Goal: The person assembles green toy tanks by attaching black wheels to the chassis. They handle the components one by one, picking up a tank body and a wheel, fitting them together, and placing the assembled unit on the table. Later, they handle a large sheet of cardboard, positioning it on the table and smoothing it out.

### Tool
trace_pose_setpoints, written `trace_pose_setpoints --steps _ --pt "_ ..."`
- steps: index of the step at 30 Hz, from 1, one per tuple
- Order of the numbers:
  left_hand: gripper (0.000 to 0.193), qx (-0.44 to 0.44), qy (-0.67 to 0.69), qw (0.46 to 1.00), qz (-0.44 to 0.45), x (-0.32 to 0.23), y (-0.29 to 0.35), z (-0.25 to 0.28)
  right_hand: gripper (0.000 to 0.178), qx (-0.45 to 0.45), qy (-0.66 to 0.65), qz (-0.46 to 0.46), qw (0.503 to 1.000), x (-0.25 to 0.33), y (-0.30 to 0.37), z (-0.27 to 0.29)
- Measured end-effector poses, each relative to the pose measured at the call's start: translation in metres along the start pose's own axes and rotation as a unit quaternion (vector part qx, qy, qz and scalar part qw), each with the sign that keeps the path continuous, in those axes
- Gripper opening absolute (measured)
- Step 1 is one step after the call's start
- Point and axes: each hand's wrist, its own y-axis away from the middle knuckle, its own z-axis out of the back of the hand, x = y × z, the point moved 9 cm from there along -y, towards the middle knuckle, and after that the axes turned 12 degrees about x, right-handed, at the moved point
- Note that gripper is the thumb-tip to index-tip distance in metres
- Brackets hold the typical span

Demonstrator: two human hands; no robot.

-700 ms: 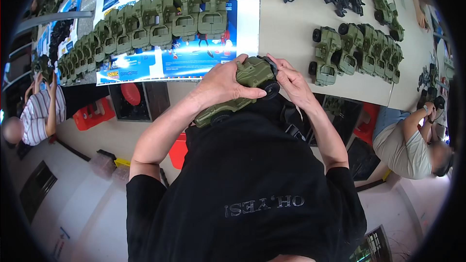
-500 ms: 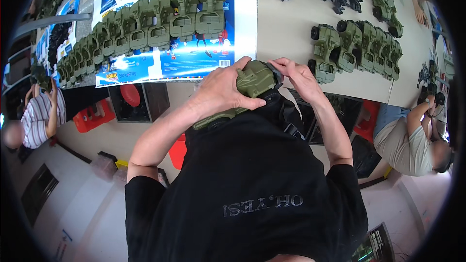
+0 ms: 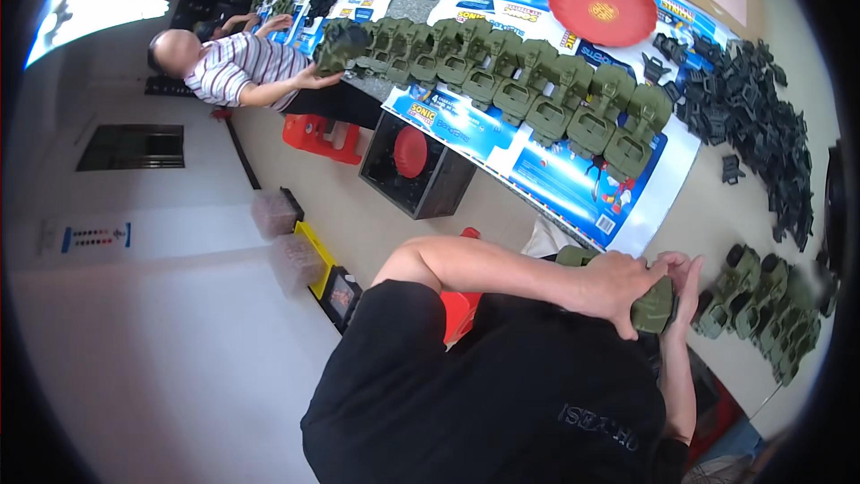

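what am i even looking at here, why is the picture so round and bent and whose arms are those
There is no machine here. The picture comes from a wide fisheye camera worn on a person's head, looking down, which is why straight edges curve near the rim. The black shirt and the two forearms belong to the wearer. The left hand and right hand together clasp a green toy vehicle close to the body. On the table a long row of green toy vehicles lies on printed blue sheets, with a red plate, a heap of dark plastic parts and a smaller group of green vehicles. At the upper left another person in a striped shirt works at the far end.
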Motion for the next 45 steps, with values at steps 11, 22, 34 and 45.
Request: trace_pose_setpoints --steps 11,22,34,45 --pt "0.102 -0.018 -0.07 0.997 -0.025 -0.013 0.014 -0.013 0.047 0.119 0.012 -0.019 0.993 -0.015 0.014 -0.008" --pt "0.092 -0.145 0.25 0.956 0.042 0.094 0.065 0.059 0.043 0.207 0.042 -0.129 0.969 -0.03 -0.11 -0.115" --pt "0.095 -0.324 -0.019 0.945 -0.03 0.061 0.082 0.045 0.051 0.301 0.147 0.031 0.942 0.024 -0.056 -0.13" --pt "0.106 -0.186 0.132 0.948 -0.224 0.055 0.028 0.048 0.069 0.26 -0.029 0.035 0.964 0.079 -0.024 -0.085"
